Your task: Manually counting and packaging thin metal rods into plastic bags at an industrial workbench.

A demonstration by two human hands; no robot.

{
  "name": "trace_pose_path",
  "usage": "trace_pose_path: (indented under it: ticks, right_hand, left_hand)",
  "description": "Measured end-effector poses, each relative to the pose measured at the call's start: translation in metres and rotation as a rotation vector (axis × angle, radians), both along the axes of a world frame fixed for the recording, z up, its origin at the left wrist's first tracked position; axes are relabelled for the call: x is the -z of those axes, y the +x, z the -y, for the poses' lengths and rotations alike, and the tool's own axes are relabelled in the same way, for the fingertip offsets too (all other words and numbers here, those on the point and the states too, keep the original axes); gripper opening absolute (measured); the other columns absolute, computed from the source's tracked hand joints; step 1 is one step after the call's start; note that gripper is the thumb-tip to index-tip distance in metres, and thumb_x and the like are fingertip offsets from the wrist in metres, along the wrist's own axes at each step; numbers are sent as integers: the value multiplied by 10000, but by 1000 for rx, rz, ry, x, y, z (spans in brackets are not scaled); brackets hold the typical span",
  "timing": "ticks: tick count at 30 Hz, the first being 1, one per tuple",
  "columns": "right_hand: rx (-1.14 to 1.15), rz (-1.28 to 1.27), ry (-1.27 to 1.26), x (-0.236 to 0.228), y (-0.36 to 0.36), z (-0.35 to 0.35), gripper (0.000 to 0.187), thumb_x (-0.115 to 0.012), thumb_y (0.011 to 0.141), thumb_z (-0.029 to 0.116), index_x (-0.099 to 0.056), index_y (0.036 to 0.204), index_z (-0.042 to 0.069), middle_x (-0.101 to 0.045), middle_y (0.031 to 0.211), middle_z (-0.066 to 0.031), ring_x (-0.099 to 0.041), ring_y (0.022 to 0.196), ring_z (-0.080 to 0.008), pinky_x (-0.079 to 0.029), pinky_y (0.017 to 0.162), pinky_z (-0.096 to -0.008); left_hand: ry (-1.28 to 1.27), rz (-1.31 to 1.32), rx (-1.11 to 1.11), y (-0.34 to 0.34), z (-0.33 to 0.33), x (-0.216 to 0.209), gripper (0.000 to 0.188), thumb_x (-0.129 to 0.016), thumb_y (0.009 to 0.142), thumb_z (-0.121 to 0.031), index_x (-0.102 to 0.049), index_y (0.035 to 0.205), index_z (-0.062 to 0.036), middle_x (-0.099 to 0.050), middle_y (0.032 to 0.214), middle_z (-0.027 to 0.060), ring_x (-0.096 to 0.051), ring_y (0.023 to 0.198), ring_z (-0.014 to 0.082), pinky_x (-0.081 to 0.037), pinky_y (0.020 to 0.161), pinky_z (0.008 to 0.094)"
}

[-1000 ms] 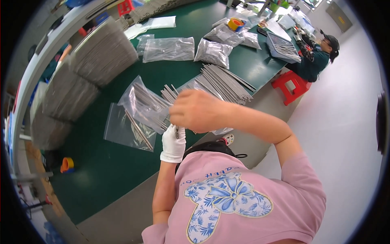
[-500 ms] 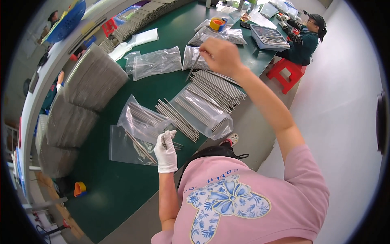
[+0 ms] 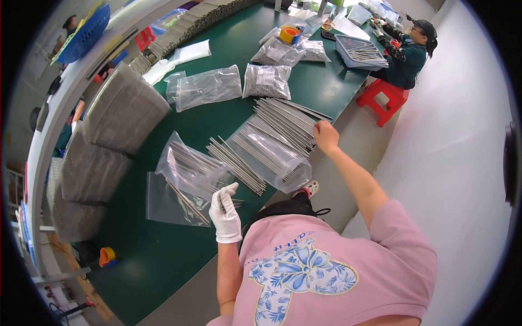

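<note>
My left hand (image 3: 224, 216), in a white glove, is closed around small grey metal pieces (image 3: 220, 205), partly hidden by the fingers. Just beyond it lies a clear plastic bag (image 3: 173, 158) with thin metal rods inside, on top of another flat clear bag (image 3: 157, 201). My bare right hand (image 3: 327, 137) is closed at the right-hand ends of a large pile of grey metal rods (image 3: 288, 124), its fingertips on a rod end. That pile partly covers a clear bag of rods (image 3: 263, 146). A smaller group of loose rods (image 3: 236, 164) lies between the two bagged lots.
Filled bags of small grey parts (image 3: 266, 81), empty clear bags (image 3: 209, 88) and a tape roll (image 3: 291, 34) lie farther back on the green table (image 3: 157, 271). Stacked grey sheets (image 3: 126, 106) line the left. A co-worker (image 3: 413, 60) sits far right beside a rod-filled tray (image 3: 348, 58).
My right hand has come down and toward me, from holding a rod raised near the filled bag to the right ends of the rod pile. My left hand has barely shifted.
</note>
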State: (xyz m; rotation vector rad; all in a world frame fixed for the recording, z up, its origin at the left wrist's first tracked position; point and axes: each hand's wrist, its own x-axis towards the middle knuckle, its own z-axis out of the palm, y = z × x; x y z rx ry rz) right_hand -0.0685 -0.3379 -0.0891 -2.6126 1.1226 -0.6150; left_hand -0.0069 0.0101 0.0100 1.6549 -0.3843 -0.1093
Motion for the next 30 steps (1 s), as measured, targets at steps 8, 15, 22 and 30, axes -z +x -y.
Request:
trace_pose_path:
  ticks: [8, 15, 22, 30]
  right_hand:
    - [-58, -90, 73, -1, 13, -25, 131, -559, 800, 197, -605, 869, 95, -613, 834, -86, -595, 778, -283, -468, 654, -388]
    - [-839, 470, 679, -142, 55, -158, 113, -636, 758, 75, -615, 861, 35, -634, 773, -84, -609, 685, -264, -475, 620, -327]
    - [-1352, 432, 481, -166, 59, -212, 73, -647, 723, 27, -620, 791, 36, -622, 751, -64, -579, 669, -224, -432, 605, -313]
    - [-1364, 373, 249, -170, 60, -217, 69, -655, 712, 55, -617, 769, 58, -620, 727, -50, -580, 643, -226, -433, 594, -318]
  left_hand:
    - [35, 15, 15, 6, -3, 10, 220, -454, 934, -166, -593, 901, 1, -641, 825, 59, -516, 671, 99, -427, 642, 228]
    - [107, 84, 59, 11, 3, 0, 175, -489, 914, -168, -594, 903, -28, -589, 704, 69, -553, 626, 151, -444, 601, 262]
    - [81, 135, 28, 10, -4, 17, 90, -537, 824, -70, -549, 908, -40, -570, 740, 130, -561, 649, 302, -448, 595, 319]
    - [110, 93, 6, 6, -5, 14, 120, -517, 800, -36, -553, 912, -55, -571, 753, 162, -557, 698, 366, -451, 590, 364]
